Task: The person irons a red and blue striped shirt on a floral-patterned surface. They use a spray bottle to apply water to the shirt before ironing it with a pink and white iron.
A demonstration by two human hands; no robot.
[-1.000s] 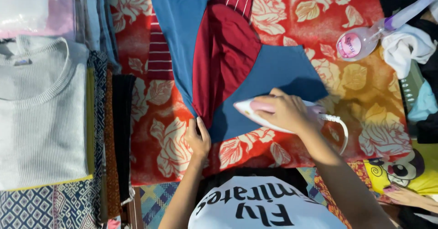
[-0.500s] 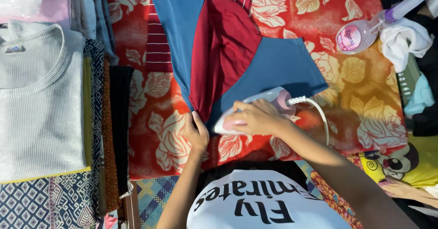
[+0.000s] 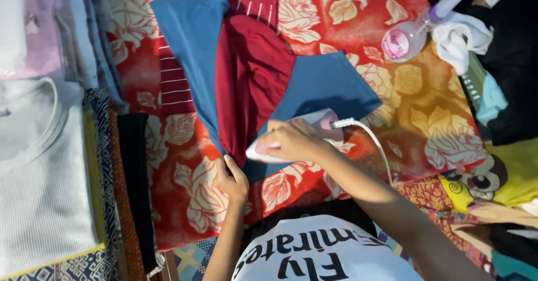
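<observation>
A blue and dark red garment (image 3: pixel 252 73) lies spread on a red floral cloth (image 3: pixel 347 23). My right hand (image 3: pixel 294 140) grips a white electric iron (image 3: pixel 322 121) that rests on the garment's blue lower part; its white cord (image 3: pixel 375 141) curls off to the right. My left hand (image 3: pixel 231 179) presses flat on the garment's near corner, just left of the iron's tip. Part of the iron is hidden under my fingers.
Folded clothes, a white ribbed top (image 3: pixel 39 169) and dark patterned pieces (image 3: pixel 120 174), are stacked at the left. A clear spray bottle with a pink label (image 3: pixel 403 40) lies at the upper right beside a heap of clothes (image 3: pixel 482 45). A yellow cartoon-print cloth (image 3: pixel 493 180) lies right.
The iron has slid leftward across the blue cloth with my right hand on it, toward the garment's corner. My left hand has stayed on that corner.
</observation>
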